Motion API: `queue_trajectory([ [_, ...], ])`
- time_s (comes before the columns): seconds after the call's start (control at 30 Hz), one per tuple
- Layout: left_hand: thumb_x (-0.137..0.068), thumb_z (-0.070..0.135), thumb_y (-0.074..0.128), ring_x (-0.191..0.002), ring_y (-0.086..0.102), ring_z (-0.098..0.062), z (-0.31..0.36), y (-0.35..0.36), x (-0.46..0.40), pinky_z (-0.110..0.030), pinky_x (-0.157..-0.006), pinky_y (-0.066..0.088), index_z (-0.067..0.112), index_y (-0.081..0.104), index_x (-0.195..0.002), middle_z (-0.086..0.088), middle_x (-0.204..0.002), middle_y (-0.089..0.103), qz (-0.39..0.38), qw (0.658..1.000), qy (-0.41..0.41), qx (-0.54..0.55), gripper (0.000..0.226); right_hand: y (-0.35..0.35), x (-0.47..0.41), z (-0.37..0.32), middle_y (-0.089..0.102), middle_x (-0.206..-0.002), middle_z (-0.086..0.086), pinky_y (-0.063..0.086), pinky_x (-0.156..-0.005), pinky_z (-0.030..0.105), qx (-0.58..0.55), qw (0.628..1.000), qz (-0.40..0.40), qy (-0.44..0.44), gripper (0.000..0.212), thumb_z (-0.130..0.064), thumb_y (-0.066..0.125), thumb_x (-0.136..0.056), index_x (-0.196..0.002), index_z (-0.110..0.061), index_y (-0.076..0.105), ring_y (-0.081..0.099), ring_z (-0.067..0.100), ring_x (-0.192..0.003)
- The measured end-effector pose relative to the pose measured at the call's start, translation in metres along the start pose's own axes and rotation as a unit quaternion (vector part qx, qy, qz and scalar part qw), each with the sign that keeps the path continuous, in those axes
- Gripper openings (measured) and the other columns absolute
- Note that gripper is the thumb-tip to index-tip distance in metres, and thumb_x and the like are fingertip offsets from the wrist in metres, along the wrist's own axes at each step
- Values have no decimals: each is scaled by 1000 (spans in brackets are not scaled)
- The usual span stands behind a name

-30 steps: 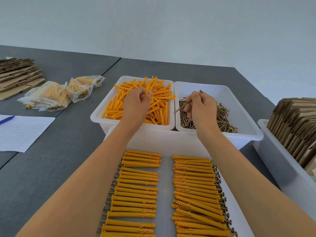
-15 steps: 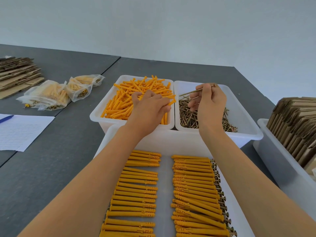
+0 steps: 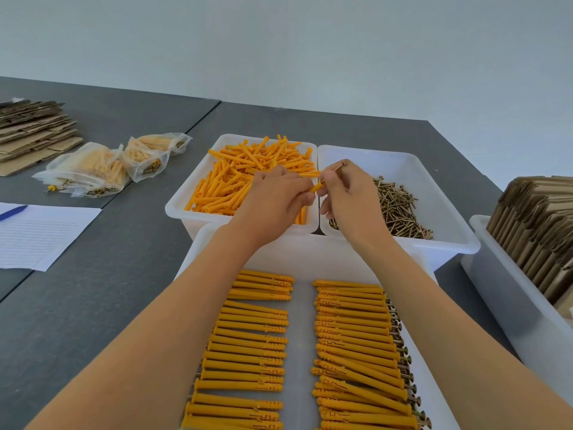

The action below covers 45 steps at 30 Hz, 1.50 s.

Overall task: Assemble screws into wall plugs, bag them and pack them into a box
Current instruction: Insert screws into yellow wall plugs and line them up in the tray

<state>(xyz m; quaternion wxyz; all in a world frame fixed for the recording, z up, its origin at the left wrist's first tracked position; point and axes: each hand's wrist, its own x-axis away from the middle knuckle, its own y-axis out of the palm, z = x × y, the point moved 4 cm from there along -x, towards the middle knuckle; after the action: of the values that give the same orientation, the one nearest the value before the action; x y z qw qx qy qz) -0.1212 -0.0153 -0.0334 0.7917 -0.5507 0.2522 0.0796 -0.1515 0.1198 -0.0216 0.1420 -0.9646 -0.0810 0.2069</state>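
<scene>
My left hand grips an orange wall plug whose end pokes out toward the right. My right hand pinches a brass screw, its tip meeting the plug's open end. Both hands hover over the gap between two white bins: one with loose orange plugs, one with loose screws. In front, a white tray holds two rows of assembled plugs with screws.
Several clear bags of finished plugs lie at the left, behind a lined sheet of paper with a blue pen. Flat cardboard stacks sit at far left. A white bin of folded cardboard boxes stands at right.
My left hand lifted a plug out of the plug bin and moved right. My right hand brought the screw left, so screw and plug now meet between the bins.
</scene>
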Motion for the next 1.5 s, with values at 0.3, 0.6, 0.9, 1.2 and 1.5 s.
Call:
queue_trajectory([
  [0.3,-104,15,45,-79,46,-15,1,-3,0,-19,-71,32,6,63,-90,-3,-81,59,22,992,27,124,24,11,1,2,66,-82,11,54,-59,33,13,999,-38,5,10,-6,55,-97,-99,-8,64,61,16,-56],
  [0.6,-103,22,46,-79,42,-17,1,0,-1,-32,-75,36,10,61,-89,0,-80,52,2,997,28,68,25,7,3,0,58,-64,4,44,-54,26,-14,999,43,1,16,-9,59,-95,-81,-2,63,52,13,-52],
  [0.9,-101,21,47,-87,45,-21,-2,2,-3,-46,-80,43,14,61,-87,-2,-85,58,-16,1000,7,22,21,9,5,-4,61,-62,10,51,-57,29,-2,1000,-1,-11,14,-4,55,-97,-96,-1,68,57,16,-53],
  [1.2,-107,35,27,-79,44,-16,-2,0,-1,-43,-82,41,16,65,-95,5,-82,56,-15,999,8,28,44,4,8,-25,58,-75,18,39,-52,22,-1,997,51,-61,21,-12,49,-100,-92,5,59,50,24,-60],
  [1.5,-96,27,56,-81,51,-16,-16,6,-4,-33,-70,41,17,68,-89,4,-84,60,-9,997,-38,66,18,-2,19,-63,53,-70,0,39,-57,30,-58,989,34,-135,21,-11,40,-104,-92,-9,57,46,15,-57],
])
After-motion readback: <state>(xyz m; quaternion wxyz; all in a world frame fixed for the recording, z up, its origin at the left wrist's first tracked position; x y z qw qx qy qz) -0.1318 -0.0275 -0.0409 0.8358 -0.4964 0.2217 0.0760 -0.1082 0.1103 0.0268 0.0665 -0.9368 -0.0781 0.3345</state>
